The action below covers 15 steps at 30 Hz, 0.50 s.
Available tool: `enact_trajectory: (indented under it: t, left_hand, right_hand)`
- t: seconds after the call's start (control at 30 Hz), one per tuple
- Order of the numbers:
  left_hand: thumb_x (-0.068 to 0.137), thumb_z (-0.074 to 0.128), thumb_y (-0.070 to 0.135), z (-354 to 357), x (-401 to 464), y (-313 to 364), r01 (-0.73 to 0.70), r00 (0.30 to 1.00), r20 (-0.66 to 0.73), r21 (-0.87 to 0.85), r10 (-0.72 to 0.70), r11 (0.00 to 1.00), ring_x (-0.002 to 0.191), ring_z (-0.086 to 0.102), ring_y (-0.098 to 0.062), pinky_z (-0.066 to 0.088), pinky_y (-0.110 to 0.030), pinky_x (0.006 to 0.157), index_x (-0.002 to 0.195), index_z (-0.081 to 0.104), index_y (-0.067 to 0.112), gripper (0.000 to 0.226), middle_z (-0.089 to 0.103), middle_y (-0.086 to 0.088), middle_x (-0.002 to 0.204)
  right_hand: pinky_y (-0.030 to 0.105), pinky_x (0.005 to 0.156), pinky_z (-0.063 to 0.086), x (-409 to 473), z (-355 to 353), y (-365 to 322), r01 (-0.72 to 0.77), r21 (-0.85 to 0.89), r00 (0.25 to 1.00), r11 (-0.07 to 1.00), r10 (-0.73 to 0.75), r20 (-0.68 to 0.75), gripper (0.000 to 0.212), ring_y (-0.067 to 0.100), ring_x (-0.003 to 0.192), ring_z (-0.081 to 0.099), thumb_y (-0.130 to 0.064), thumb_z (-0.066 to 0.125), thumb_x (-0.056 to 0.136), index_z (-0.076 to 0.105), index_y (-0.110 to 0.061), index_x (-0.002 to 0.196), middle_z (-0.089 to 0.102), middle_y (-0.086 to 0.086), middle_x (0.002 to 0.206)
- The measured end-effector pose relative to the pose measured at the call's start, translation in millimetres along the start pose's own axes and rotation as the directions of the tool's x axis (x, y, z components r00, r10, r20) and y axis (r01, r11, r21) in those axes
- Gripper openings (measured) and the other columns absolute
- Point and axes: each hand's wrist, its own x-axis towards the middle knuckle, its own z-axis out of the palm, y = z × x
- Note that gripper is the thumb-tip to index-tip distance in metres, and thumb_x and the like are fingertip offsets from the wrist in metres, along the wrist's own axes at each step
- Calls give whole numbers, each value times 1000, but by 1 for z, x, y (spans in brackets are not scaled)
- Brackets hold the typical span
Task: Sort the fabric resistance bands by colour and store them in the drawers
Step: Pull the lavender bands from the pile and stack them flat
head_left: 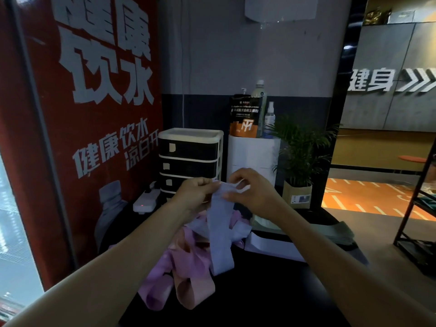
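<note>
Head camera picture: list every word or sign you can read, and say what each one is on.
"饮水", large white characters: red wall panel
"健康饮水" and "凉白开": same panel, lower down
"健身" with arrows: grey wall
"multivitamin powder": black and orange pouch; its other print is too small to read
Spray bottle label and plant bag print: blurred, unreadable

A heap of bands [179, 263] lies on the surface [259, 291] before a drawer unit [190, 156]; a potted plant [299, 161] stands right, and what may be a power strip [145, 201] lies left.
</note>
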Motion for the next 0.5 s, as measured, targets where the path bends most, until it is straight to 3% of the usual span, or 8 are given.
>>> enact_trajectory:
  t: [0.1, 0.23, 0.33, 0.4, 0.5]
  left_hand:
    - [91, 55, 7, 2, 3, 1, 19, 999, -31, -78, -22, 997, 56, 61, -9, 52, -19, 54, 74, 61, 8, 18, 64, -5, 64]
    - [90, 59, 9, 4, -1, 1, 48, 998, -47, -49, -51, 998, 57, 57, -10, 49, -18, 52, 64, 60, 9, 25, 61, -3, 59]
    - [91, 59, 27, -3, -1, 2, 13, 990, -136, 273, 25, 962, 52, 45, -12, 39, -22, 47, 72, 54, 12, 25, 50, -2, 58]
    - [93, 54, 32, -6, 2, 4, -55, 983, -140, 410, 122, 910, 61, 45, -12, 39, -24, 55, 83, 54, 13, 22, 52, -3, 70]
    - [98, 46, 21, 0, 4, 5, -133, 991, 51, 355, 123, 925, 94, 57, -16, 45, -29, 85, 98, 59, 19, 14, 62, -5, 102]
  right_hand:
    - [2, 69, 36, -2, 3, 7, 128, -93, 990, 987, -122, 71, 28, 8, 81, 49, -14, 75, 77, 63, -10, 101, 49, -4, 96]
    - [16, 67, 36, 0, 1, 11, 178, -166, 983, 970, -183, -17, 7, 14, 78, 52, -10, 66, 83, 70, -10, 88, 60, 4, 91]
    - [7, 68, 35, 3, -6, 7, 217, -182, 975, 959, -221, -1, 8, 8, 76, 48, -7, 65, 83, 72, -7, 88, 62, 5, 90]
    - [8, 71, 37, 5, -14, 4, 189, -103, 982, 977, -187, 23, 9, 4, 75, 49, -3, 65, 83, 72, -7, 89, 59, 2, 91]
    - [14, 77, 44, 7, -22, 0, 137, 62, 989, 989, -140, 46, 13, 9, 83, 55, 2, 64, 82, 70, -10, 87, 59, 3, 94]
